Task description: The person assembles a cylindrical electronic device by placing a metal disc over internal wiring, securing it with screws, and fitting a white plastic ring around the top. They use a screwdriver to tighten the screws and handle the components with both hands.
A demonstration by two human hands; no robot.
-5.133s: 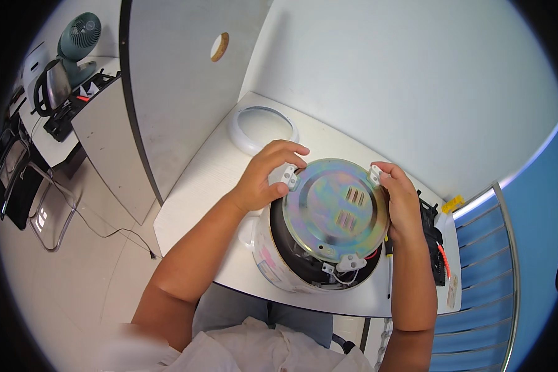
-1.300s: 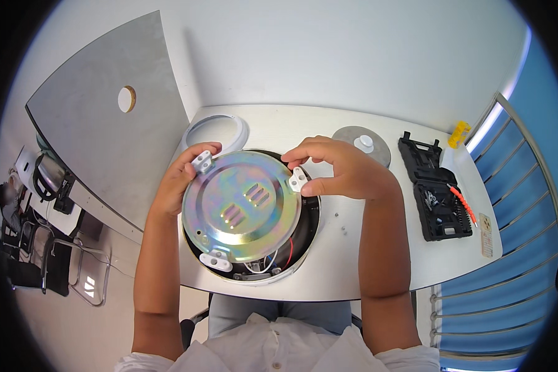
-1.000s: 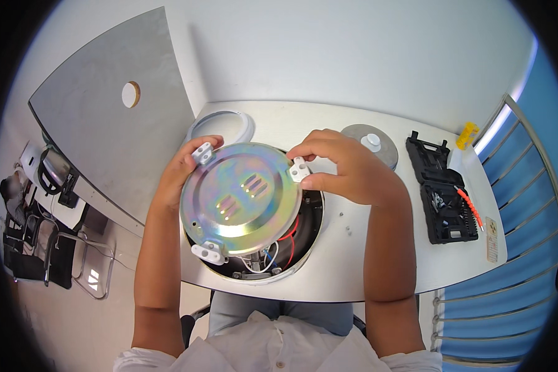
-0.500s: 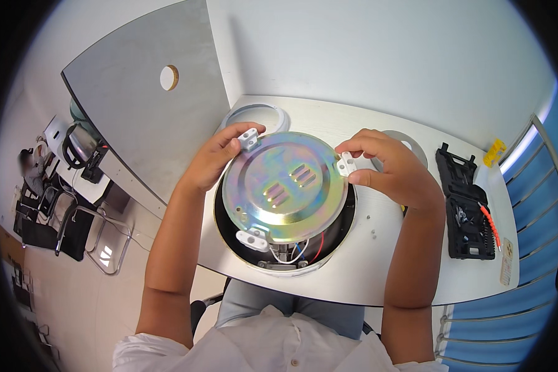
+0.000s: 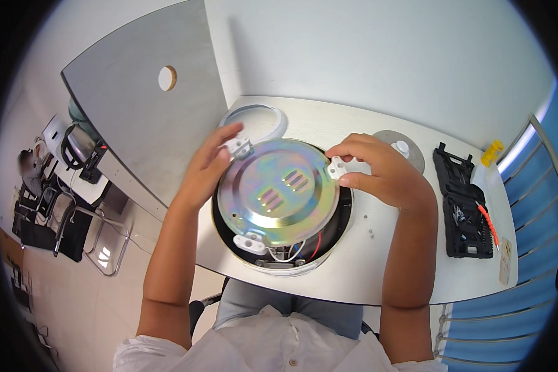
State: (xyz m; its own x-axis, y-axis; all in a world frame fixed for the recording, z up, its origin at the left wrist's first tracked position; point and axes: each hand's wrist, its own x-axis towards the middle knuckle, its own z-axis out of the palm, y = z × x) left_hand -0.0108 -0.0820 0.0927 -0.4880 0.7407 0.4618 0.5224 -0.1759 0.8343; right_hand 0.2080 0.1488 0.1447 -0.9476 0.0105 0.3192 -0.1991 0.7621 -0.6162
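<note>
I see the round metal plate (image 5: 279, 192), iridescent and shiny, lying tilted over the dark round housing (image 5: 344, 226) at the centre of the frame, near the front edge of the white surface (image 5: 366, 273). My left hand (image 5: 208, 164) comes at the plate from the upper left, fingers half curled, fingertips on the white bracket (image 5: 239, 147) at the plate's upper-left rim. My right hand (image 5: 378, 170) comes from the right, thumb and forefinger pinched on the second white bracket (image 5: 336, 167) at the upper-right rim. So the plate sits between both hands, each gripping one side; neither is nearer. A third white bracket (image 5: 250, 243) lies at the lower-left rim, away from both hands, beside red, blue and white wires (image 5: 304, 249) running down into the housing.

Up the frame lie a white ring (image 5: 273, 118) and a grey disc (image 5: 409, 152); at right, a black tool case (image 5: 462, 204).
</note>
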